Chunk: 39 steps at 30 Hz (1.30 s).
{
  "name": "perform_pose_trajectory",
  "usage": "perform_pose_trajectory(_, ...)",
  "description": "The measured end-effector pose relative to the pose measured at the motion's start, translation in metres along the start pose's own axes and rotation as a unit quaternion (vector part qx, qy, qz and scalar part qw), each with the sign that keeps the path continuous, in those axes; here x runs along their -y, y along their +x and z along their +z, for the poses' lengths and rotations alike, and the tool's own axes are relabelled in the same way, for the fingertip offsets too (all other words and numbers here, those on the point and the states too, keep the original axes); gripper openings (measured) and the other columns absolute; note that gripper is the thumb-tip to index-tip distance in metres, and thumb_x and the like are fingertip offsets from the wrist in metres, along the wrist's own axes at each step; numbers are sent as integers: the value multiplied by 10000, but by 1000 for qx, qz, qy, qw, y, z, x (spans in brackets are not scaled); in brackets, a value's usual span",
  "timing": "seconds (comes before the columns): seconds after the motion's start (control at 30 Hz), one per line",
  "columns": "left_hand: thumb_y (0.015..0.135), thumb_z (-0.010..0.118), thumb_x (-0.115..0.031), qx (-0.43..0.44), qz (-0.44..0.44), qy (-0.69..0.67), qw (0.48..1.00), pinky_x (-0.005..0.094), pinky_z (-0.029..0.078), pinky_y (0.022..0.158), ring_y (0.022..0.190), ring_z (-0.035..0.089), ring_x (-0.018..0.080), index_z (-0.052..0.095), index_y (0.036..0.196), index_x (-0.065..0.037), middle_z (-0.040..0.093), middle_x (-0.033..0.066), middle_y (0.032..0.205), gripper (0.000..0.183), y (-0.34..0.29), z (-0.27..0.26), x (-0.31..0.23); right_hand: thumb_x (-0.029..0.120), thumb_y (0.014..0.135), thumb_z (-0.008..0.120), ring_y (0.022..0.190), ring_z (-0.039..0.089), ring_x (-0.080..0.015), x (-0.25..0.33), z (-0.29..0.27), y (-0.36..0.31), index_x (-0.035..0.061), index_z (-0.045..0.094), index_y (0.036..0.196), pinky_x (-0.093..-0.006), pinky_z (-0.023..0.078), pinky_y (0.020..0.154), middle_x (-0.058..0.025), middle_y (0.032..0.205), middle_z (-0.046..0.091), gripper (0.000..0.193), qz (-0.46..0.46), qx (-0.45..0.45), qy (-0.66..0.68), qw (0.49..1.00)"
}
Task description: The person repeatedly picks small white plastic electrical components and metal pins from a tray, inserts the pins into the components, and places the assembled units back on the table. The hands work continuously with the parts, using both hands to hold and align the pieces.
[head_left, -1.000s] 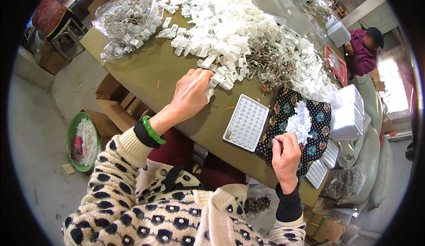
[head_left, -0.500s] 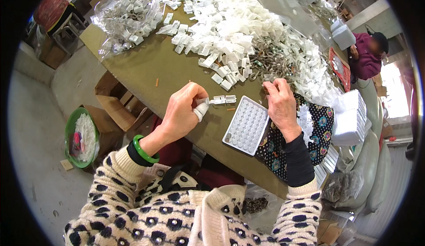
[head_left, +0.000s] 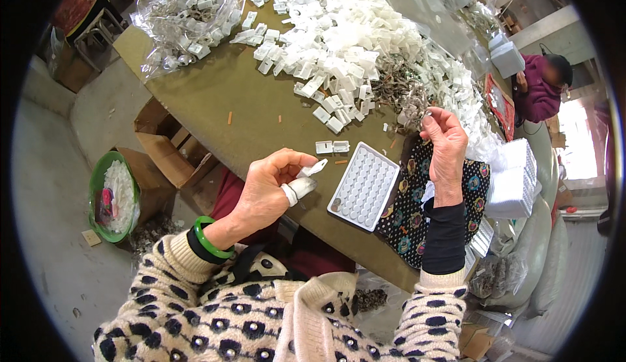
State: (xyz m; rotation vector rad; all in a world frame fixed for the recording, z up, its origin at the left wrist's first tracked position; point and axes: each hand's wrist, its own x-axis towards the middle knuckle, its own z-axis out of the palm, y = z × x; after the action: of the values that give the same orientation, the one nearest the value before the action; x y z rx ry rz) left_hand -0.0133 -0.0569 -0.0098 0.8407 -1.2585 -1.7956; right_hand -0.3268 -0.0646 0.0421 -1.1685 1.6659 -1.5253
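Room above tray (head_left: 364, 188), white heap (head_left: 352, 29) beyond

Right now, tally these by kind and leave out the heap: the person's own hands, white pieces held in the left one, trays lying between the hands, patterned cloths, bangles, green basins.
Hands (left hand, right hand): 2
White piece: 1
Tray: 1
Cloth: 1
Bangle: 1
Basin: 1
Total: 7
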Motion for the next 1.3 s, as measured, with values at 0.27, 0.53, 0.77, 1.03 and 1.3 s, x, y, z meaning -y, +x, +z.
perform_pose_trajectory(0.27, 836, 691, 70, -32, 54, -3, 998, 195, 498, 716, 825, 591, 47, 630, 1079, 2, 594, -3, 946, 260, -4, 7, 4, 115, 886, 713, 797, 682, -167, -5, 6, 16, 32, 642, 985, -278, 551, 678, -68, 833, 698, 147, 15, -10, -73, 997)
perform_pose_trajectory(0.53, 825, 689, 88, -20, 81, 3, 996, 208, 506, 726, 830, 590, 57, 614, 1086, 11, 570, 5, 946, 282, -5, 7, 12, 144, 873, 733, 719, 678, -169, 2, 13, 14, 26, 630, 921, -272, 546, 648, -97, 846, 701, 163, 94, 39, 266, 959)
perform_pose_trajectory(0.77, 813, 736, 35, -16, -6, -57, 998, 220, 500, 780, 878, 593, 62, 611, 1113, -9, 618, 3, 969, 328, -5, 1, 0, 165, 913, 682, 634, 651, -175, 7, 36, -3, 18, 622, 931, -297, 545, 600, -103, 786, 682, 160, 145, 45, 222, 963)
perform_pose_trajectory(1.03, 825, 743, 0, -37, 80, -82, 993, 254, 509, 844, 946, 606, 105, 587, 1093, 10, 626, 40, 996, 310, 13, 4, -21, 163, 918, 675, 680, 641, -186, 28, 82, -52, 8, 616, 920, -317, 546, 634, -115, 799, 667, 166, 176, 124, 261, 941)
perform_pose_trajectory(1.3, 851, 703, 10, -49, 132, 7, 990, 254, 558, 751, 875, 661, 119, 570, 1094, 8, 671, 82, 1039, 277, 27, 8, -17, 116, 931, 659, 706, 635, -140, 41, 112, -90, -22, 640, 993, -258, 531, 662, -66, 826, 674, 152, 181, 138, 238, 944)
